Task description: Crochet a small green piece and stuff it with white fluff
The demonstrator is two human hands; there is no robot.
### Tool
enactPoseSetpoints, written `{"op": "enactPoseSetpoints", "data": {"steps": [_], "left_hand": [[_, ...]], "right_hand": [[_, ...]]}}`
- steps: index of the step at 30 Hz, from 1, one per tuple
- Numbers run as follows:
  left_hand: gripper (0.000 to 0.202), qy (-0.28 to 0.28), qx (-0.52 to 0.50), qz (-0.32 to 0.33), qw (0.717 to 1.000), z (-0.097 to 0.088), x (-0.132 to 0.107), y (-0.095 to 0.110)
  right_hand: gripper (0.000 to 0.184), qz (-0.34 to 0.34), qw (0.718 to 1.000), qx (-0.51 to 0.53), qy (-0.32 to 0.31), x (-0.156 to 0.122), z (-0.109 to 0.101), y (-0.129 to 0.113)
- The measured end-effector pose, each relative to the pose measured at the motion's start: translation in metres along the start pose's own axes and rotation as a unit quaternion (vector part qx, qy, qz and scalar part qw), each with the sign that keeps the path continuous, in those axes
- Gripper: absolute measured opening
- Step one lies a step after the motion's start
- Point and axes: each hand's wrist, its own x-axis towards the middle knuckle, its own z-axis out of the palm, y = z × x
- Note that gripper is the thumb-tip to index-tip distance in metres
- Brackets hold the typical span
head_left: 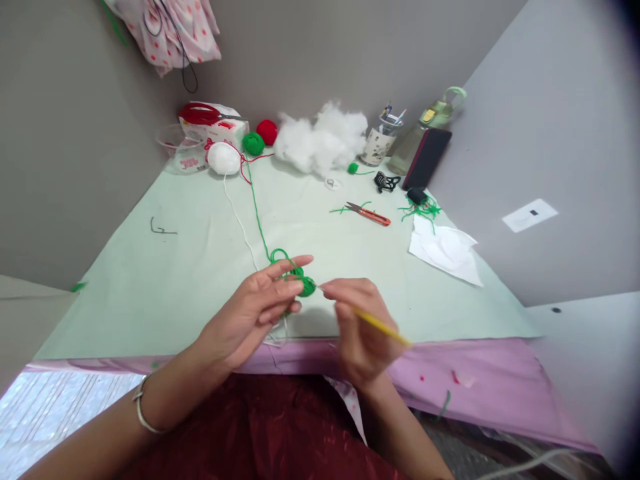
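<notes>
My left hand (267, 293) pinches a small piece of green crochet work (307, 287) between thumb and fingers, just above the table's front edge. Green yarn loops over its index finger, and the strand (257, 210) runs back to a green yarn ball (253, 143). My right hand (363, 327) grips a crochet hook (383, 327) by its yellow handle. The hook's tip points left and reaches the right side of the green piece; whether it sits in a stitch I cannot tell. White yarn (240, 223) trails from a white ball (224, 159) to below my left hand.
Orange-handled thread snips (369, 214) lie at centre right, near a black hair clip (387, 181). White stuffing (320, 140), a red yarn ball (267, 132), a pen cup (380, 141), a bottle (425, 133) and a phone (427, 160) stand along the back. White paper (445, 250) lies at right.
</notes>
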Motion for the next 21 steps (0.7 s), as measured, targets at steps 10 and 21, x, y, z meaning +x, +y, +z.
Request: {"op": "enactPoseSetpoints", "data": {"steps": [10, 21], "left_hand": [[0.045, 0.037, 0.083, 0.114, 0.989, 0.007, 0.0, -0.008], [0.039, 0.015, 0.012, 0.051, 0.999, 0.002, 0.003, -0.001]], "right_hand": [[0.027, 0.122, 0.988, 0.097, -0.002, 0.005, 0.007, -0.004], [0.019, 0.186, 0.965, 0.185, 0.026, 0.01, 0.0, -0.001]]}}
